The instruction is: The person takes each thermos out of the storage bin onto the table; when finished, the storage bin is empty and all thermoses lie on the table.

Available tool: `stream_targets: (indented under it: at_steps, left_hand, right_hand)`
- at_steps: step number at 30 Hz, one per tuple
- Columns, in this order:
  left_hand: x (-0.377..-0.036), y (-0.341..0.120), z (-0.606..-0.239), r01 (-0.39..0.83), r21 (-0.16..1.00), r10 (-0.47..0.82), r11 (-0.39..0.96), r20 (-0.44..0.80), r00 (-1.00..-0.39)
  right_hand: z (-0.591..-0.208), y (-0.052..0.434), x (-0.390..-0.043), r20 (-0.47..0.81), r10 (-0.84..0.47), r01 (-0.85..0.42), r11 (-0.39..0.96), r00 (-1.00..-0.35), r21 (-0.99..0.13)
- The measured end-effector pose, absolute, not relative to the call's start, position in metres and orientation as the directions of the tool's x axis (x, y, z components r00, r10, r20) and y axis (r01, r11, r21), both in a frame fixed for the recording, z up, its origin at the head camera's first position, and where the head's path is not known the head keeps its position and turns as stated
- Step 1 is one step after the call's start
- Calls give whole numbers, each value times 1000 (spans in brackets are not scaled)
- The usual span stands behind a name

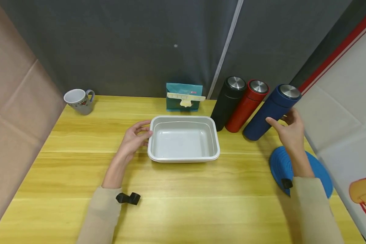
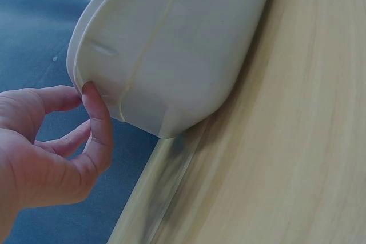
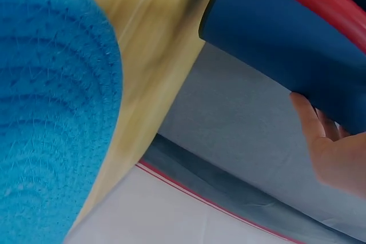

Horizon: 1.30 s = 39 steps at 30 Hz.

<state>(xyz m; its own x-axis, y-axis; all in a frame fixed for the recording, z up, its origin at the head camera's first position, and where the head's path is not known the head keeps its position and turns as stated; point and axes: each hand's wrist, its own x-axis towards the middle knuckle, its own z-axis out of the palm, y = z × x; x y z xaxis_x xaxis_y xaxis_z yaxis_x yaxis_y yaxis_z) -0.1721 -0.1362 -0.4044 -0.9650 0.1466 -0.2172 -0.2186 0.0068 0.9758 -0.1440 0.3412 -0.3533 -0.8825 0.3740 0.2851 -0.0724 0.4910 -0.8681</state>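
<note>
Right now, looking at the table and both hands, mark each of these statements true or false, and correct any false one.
1. The right hand is on the blue flask. True.
2. The white tray holds a mug. False: it holds nothing; the mug stands at the table's far left.
3. The left hand touches the tray's left rim. True.
4. The red flask lies flat. False: it stands upright between the black flask and the blue one.
5. A blue mat lies under the right forearm. True.
</note>
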Motion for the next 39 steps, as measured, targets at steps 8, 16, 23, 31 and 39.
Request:
stream_targets:
  at_steps: [8,16,23,31,39]
  left_hand:
    - [-173,-135,-404,-217,976,150,-20,-212,-966]
    - [-173,-133,-403,-217,976,152,-23,-211,-966]
    - [-172,-132,-404,-220,975,154,-19,-215,-965]
    - [-172,-133,-404,-223,975,152,-14,-219,-964]
    - [-173,-137,-406,-223,975,154,-12,-219,-963]
  right_hand:
    - [-361,347,-164,281,419,-72,449,-864,-891]
    - [-363,347,-173,240,423,-42,426,-874,-904]
    - [-367,349,-179,253,406,-69,415,-878,-907]
    - [-369,353,-185,268,398,-86,419,-877,-904]
    - [-369,354,-186,243,366,-69,429,-898,-901]
